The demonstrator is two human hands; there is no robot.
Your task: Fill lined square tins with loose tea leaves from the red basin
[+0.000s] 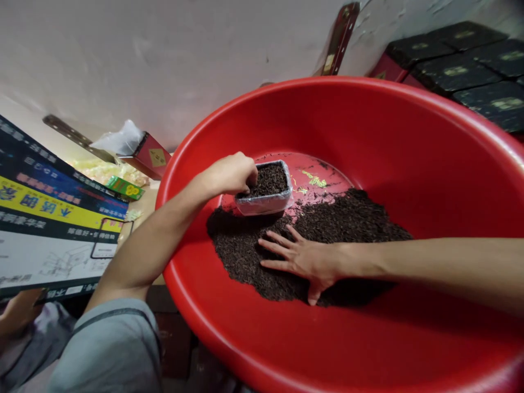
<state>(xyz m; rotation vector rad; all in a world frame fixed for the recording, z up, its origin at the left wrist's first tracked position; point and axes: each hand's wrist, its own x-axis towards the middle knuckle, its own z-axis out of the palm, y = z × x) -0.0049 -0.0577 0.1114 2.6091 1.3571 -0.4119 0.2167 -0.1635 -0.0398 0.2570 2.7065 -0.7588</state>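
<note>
Gripping filled tray's left end with left hand, pressing right hand flat, fingers spread, on leaves just nearer.

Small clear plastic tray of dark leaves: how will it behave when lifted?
The small clear rectangular plastic tray looks thin, so it may flex. Brimful and held by the left hand at one end only, it probably spills if tilted.

The basin runs off the bottom and right edges. Inside it, the left hand has its fingertips out of sight at the tray corner, and the right hand covers the tea beneath it. Behind the basin, the boxes are cut off. Left of it, the carton print is too blurred to read.
</note>
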